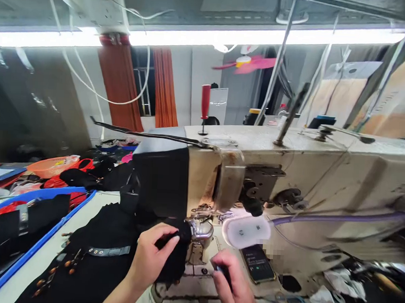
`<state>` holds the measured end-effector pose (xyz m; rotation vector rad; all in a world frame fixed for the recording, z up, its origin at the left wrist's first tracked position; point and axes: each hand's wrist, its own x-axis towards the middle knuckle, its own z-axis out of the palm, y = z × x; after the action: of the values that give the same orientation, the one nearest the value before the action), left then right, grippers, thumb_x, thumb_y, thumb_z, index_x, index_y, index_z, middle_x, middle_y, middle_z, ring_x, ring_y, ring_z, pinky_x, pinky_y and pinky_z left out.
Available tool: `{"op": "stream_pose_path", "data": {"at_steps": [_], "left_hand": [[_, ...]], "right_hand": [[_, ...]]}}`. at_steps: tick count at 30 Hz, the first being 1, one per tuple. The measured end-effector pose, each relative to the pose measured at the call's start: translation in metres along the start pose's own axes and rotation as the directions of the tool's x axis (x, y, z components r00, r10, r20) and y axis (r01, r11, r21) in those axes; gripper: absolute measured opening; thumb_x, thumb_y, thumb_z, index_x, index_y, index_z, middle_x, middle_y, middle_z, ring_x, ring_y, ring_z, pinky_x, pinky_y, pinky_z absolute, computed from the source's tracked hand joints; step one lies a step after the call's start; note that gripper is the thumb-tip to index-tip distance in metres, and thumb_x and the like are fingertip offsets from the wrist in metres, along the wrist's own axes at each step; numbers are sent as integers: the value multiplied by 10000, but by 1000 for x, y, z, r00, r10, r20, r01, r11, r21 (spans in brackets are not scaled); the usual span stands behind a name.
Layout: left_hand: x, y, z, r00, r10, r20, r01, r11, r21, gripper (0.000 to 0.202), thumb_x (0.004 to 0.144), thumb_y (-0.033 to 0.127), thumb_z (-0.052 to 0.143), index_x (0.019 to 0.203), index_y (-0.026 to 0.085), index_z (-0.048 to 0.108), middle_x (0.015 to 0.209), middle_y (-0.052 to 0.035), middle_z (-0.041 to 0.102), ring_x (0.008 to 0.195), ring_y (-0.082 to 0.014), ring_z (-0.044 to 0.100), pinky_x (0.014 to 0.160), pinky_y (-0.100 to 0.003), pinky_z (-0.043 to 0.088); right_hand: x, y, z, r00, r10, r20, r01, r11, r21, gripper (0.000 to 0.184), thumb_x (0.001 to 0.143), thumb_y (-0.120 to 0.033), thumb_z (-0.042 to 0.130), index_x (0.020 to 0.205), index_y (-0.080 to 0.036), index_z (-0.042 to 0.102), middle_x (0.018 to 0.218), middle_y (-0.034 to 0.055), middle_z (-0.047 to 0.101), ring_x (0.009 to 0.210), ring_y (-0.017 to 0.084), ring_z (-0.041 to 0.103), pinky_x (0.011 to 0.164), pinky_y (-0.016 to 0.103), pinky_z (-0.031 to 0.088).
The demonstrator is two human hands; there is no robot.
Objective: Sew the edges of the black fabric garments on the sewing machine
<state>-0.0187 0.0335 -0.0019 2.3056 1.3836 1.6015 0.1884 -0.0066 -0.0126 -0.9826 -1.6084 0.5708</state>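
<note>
My left hand (pixel 151 256) pinches a fold of black fabric (pixel 98 254) and holds it up against the presser foot (pixel 201 230) of a worn cream sewing machine (pixel 306 175). The fabric carries a grey strip with eyelets (pixel 107 251) and small beads. My right hand (pixel 232 284) lies just right of the needle area, fingers closed on a small dark tool (pixel 223 272) that I cannot make out. A white lamp head (pixel 247 230) on a purple arm hangs above the right hand.
A phone (pixel 257 263) lies on the machine bed under the arm. A blue tray (pixel 35 242) with black and red garments sits at the left. An orange basket (pixel 52 164) and more cloth lie behind. Scraps and clutter fill the lower right.
</note>
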Motion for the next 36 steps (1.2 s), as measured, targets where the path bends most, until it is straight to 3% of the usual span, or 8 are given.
{"op": "stream_pose_path", "data": {"at_steps": [3,5,11,23,29,36], "left_hand": [[-11,14,-19,948,-288,136,311,929,-203,66,822,171,635,842,163,697,751,-13,697,665,-121,647,596,-189,517],[-16,23,-27,925,-345,159,376,894,-244,71,803,174,642,829,163,706,757,-21,696,674,-124,632,614,-196,501],[-21,35,-33,928,-333,165,368,888,-276,88,795,140,636,826,177,711,770,-17,697,676,-113,607,622,-188,462],[-20,35,-31,939,-304,162,340,895,-288,82,805,145,648,834,183,715,782,-23,709,707,-133,634,657,-212,476],[-21,34,-30,946,-289,147,322,894,-311,78,810,145,640,839,173,707,782,-26,700,701,-127,622,642,-205,461],[-19,35,-29,941,-304,151,337,891,-306,95,792,126,644,828,186,707,770,-7,691,696,-115,601,648,-198,441]], "right_hand": [[15,11,15,979,-166,119,167,986,3,115,962,-278,477,1001,-253,583,833,26,619,765,176,630,677,253,515],[22,15,24,951,-251,183,254,967,3,117,947,-221,496,1022,-230,585,842,33,616,771,178,631,672,255,516],[26,9,42,918,-295,264,312,950,-23,121,961,-208,470,969,-197,591,793,26,598,690,161,611,603,251,492],[27,4,41,925,-295,239,285,955,77,143,959,-216,453,899,-199,581,752,13,569,657,156,573,585,257,465],[25,8,41,927,-267,263,262,964,55,110,958,-219,471,947,-189,576,798,24,569,701,160,581,621,259,474],[30,9,41,923,-303,237,295,953,72,121,951,-221,477,881,-197,572,751,10,558,655,152,560,582,246,453]]}}
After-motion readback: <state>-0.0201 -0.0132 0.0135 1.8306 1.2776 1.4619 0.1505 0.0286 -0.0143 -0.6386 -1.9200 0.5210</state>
